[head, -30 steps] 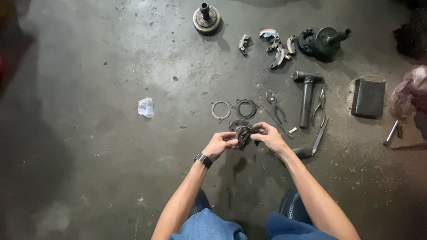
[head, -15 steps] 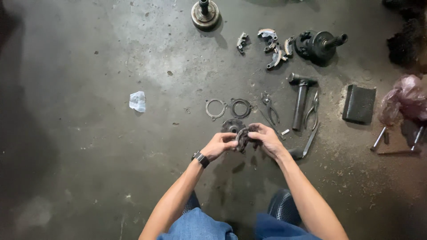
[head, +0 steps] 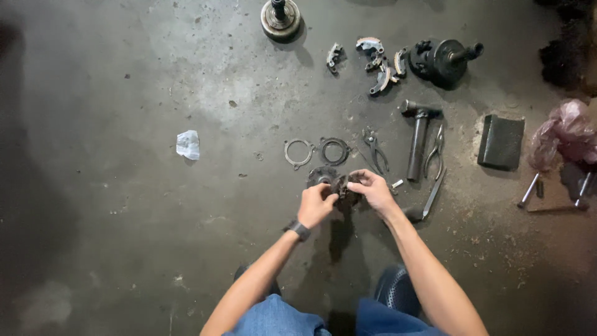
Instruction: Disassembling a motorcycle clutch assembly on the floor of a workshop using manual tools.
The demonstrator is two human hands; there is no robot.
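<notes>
Both of my hands hold a small dark, greasy metal part (head: 343, 188) just above the concrete floor. My left hand (head: 314, 206), with a dark wristband, grips its left side. My right hand (head: 371, 189) grips its right side with curled fingers. A round dark metal piece (head: 321, 176) lies on the floor right behind my left hand. Two flat metal rings (head: 299, 153) (head: 334, 150) lie side by side a little farther out.
Pliers (head: 375, 149), a hammer (head: 418, 135), a second pair of pliers (head: 435, 151) and a chisel-like tool (head: 433, 198) lie to the right. Farther back are a round hub (head: 280, 18), curved shoe pieces (head: 378, 62) and a dark assembly (head: 445, 59). A dark block (head: 501, 142), a pink bag (head: 566, 130) and crumpled paper (head: 188, 144) also lie about.
My hands have stayed together on the dark part, turning it slightly; the view has drifted a little, shifting the floor items in the frame.
</notes>
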